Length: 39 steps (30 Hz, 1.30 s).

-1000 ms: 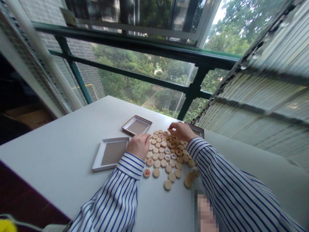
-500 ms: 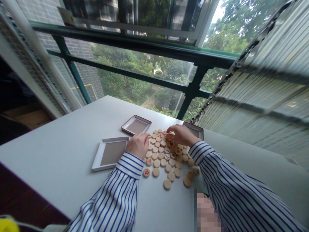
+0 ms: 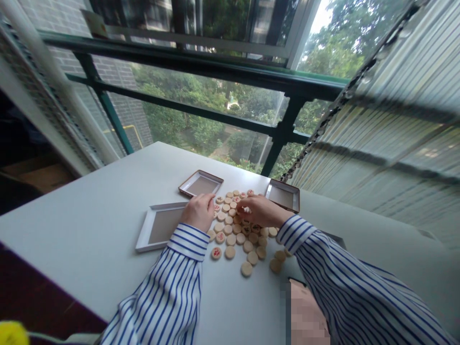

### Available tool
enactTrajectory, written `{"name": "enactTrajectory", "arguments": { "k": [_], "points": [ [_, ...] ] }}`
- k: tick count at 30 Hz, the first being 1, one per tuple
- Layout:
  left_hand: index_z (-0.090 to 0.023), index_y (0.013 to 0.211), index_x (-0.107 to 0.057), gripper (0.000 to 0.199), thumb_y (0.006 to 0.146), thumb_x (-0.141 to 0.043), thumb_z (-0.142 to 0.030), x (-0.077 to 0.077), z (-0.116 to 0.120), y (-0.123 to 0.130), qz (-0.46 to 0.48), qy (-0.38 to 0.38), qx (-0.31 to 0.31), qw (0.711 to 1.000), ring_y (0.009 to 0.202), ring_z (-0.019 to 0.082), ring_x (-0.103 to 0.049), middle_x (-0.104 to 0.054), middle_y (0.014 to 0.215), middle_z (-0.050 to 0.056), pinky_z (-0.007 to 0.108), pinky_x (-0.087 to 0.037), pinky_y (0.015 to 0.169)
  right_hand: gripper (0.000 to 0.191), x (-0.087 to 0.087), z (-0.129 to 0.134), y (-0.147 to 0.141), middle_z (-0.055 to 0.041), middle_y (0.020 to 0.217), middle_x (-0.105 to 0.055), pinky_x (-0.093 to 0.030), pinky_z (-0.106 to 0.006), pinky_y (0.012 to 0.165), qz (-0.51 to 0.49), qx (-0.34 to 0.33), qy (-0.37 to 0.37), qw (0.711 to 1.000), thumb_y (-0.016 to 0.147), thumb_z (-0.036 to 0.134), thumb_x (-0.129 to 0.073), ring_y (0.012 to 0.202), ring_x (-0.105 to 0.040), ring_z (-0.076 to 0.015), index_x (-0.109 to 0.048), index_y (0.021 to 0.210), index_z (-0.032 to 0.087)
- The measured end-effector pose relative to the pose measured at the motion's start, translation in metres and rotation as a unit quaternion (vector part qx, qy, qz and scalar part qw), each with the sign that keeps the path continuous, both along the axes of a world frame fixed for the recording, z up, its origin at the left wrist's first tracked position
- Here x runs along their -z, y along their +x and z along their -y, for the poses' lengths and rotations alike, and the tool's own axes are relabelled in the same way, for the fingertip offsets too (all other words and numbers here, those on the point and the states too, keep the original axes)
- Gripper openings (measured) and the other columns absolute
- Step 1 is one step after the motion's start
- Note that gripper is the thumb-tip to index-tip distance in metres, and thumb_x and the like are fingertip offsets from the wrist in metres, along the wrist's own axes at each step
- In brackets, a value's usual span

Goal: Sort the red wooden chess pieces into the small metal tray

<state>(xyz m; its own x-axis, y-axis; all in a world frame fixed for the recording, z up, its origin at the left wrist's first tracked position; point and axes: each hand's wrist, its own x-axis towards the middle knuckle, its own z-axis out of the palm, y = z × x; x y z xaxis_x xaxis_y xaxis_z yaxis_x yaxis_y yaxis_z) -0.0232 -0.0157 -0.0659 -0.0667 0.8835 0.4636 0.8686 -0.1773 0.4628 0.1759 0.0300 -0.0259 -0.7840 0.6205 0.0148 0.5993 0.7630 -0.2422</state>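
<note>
left hand point(image 3: 198, 211) and right hand point(image 3: 261, 211) curl, grips unclear from here, among round pale-wood discs point(image 3: 230, 252), likely light, best rim-held.

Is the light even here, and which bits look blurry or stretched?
Head view: uneven, daylight seemingly from the window, a sheen on the white table toward its far edge, dark areas at far left; head view: the right sleeve seems stretched toward the corner, and marks on the round pieces look soft.
</note>
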Motion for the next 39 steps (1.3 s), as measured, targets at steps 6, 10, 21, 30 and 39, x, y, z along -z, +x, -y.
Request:
{"name": "enactTrajectory", "arguments": {
  "k": [6, 10, 21, 30, 39],
  "points": [
    [-0.015, 0.095, -0.062, 0.023, 0.075, -0.054, -0.021, -0.004, 0.004, 0.006, 0.072, 0.013, 0.091, 0.993, 0.071, 0.015, -0.061, -0.066, 0.085, 0.005, 0.027, -0.049, 0.067, 0.025, 0.005, 0.005, -0.002, -0.0058, 0.087, -0.065, -0.043, -0.027, 0.071, -0.221, 0.091, -0.22, 0.946, 0.078, 0.032, -0.054, 0.078, -0.058, -0.0144, -0.062, 0.094, 0.015],
    [-0.016, 0.099, -0.06, 0.029, 0.071, -0.061, -0.026, -0.005, 0.008, 0.013, 0.105, 0.031, 0.178, 0.978, 0.069, 0.013, -0.061, -0.066, 0.091, 0.005, 0.025, -0.051, 0.064, 0.032, 0.001, 0.013, -0.005, -0.006, 0.082, -0.065, -0.044, -0.026, 0.068, -0.316, 0.118, -0.34, 0.878, 0.076, 0.036, -0.057, 0.073, -0.058, -0.0126, -0.062, 0.097, 0.013],
    [-0.017, 0.089, -0.063, 0.019, 0.072, -0.06, -0.027, -0.013, 0.014, 0.018, 0.101, 0.052, 0.216, 0.97, 0.067, 0.012, -0.06, -0.067, 0.084, 0.003, 0.023, -0.05, 0.063, 0.026, 0.003, 0.028, -0.015, -0.0037, 0.081, -0.064, -0.037, -0.018, 0.052, -0.383, 0.187, -0.427, 0.797, 0.072, 0.037, -0.062, 0.069, -0.057, -0.01, -0.056, 0.086, 0.016],
    [-0.016, 0.082, -0.065, 0.019, 0.068, -0.057, -0.026, -0.012, 0.014, -0.008, 0.026, -0.1, 0.143, 0.984, 0.065, 0.013, -0.059, -0.066, 0.077, 0.002, 0.023, -0.046, 0.062, 0.023, -0.004, 0.032, -0.011, -0.007, 0.091, -0.066, -0.037, -0.017, 0.053, -0.356, 0.199, -0.442, 0.799, 0.078, 0.038, -0.056, 0.072, -0.058, -0.0094, -0.053, 0.084, 0.016],
    [-0.019, 0.08, -0.067, 0.02, 0.069, -0.055, -0.031, -0.02, 0.02, -0.014, -0.11, -0.229, 0.065, 0.965, 0.066, 0.017, -0.061, -0.068, 0.071, 0.003, 0.023, -0.042, 0.058, 0.021, -0.02, 0.027, 0.019, -0.0079, 0.09, -0.065, -0.04, -0.02, 0.054, -0.339, 0.233, -0.344, 0.844, 0.079, 0.035, -0.051, 0.071, -0.058, -0.0103, -0.055, 0.084, 0.014]
  ]
}}
